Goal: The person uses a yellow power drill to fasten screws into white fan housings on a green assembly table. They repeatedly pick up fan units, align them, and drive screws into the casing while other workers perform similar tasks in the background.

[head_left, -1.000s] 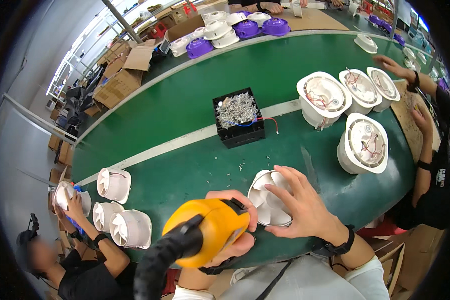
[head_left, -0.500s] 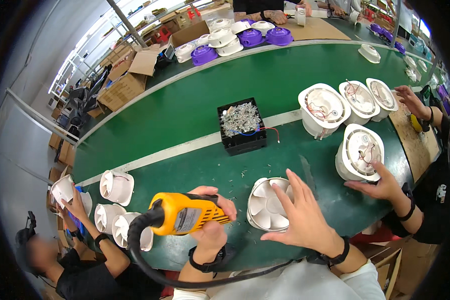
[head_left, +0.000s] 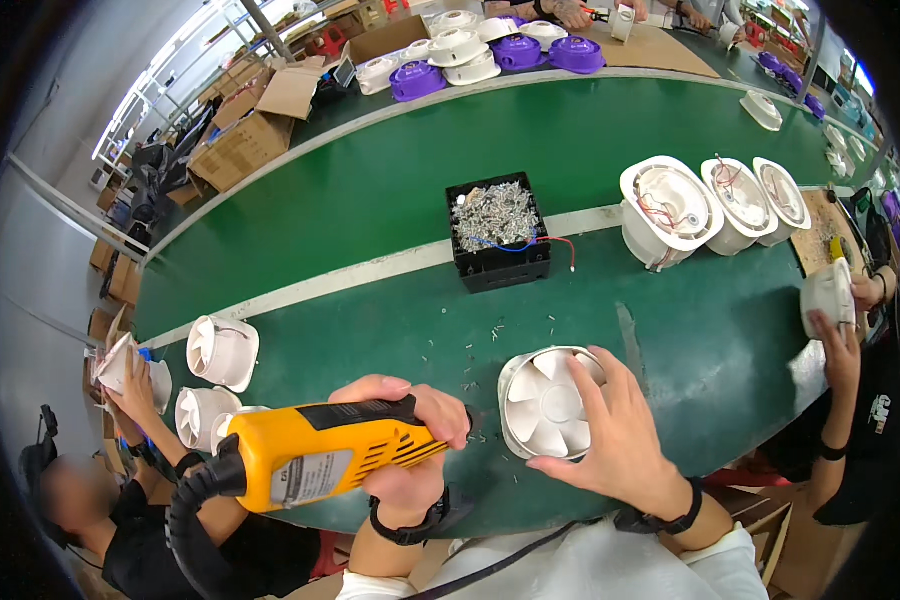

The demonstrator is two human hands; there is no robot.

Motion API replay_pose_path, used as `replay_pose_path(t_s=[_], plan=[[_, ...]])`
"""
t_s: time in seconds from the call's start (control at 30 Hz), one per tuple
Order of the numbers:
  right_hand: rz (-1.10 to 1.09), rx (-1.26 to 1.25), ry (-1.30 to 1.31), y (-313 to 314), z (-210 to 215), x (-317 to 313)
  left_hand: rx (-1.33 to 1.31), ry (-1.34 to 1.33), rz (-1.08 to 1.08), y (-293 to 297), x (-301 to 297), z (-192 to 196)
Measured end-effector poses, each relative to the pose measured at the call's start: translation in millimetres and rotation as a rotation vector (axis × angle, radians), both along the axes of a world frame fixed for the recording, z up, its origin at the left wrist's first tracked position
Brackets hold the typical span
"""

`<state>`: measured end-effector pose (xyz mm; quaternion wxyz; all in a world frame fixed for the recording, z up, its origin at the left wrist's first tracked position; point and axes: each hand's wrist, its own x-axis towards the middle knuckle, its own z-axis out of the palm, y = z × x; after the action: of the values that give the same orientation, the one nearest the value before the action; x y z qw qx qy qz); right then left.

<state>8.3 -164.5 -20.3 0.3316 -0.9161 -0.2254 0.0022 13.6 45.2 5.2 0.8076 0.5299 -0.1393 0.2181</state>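
My left hand (head_left: 410, 450) is closed round a yellow corded electric screwdriver (head_left: 320, 455), held above the table and slanting up to the right. The working tip is hard to make out beyond my fingers. Just right of it, a round white fan housing (head_left: 548, 405) lies on the green table with its blades facing up. Around its right side curves my right hand (head_left: 620, 430), the thumb at the near rim and the fingers over the far right rim. Loose screws (head_left: 475, 380) are scattered left of the housing.
A black box of screws (head_left: 498, 230) stands beyond the housing, wires draped on its edge. White housings with wires (head_left: 670, 210) stand at right, fan housings (head_left: 222, 352) at left. Co-workers' hands hold a white housing (head_left: 827, 300) at right and a white part (head_left: 125, 365) at left.
My right hand has come down from hovering to grip the fan housing. The screwdriver has swung lower and to the left. The right co-worker has lifted a white housing off the table.
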Motion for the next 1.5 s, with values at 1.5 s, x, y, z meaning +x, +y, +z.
replay_pose_path(t_s=[1.5], plan=[[0.116, 0.086, -0.128, -3, -10, 15, 0.263, 0.06, -0.04, -16, 2, 14]])
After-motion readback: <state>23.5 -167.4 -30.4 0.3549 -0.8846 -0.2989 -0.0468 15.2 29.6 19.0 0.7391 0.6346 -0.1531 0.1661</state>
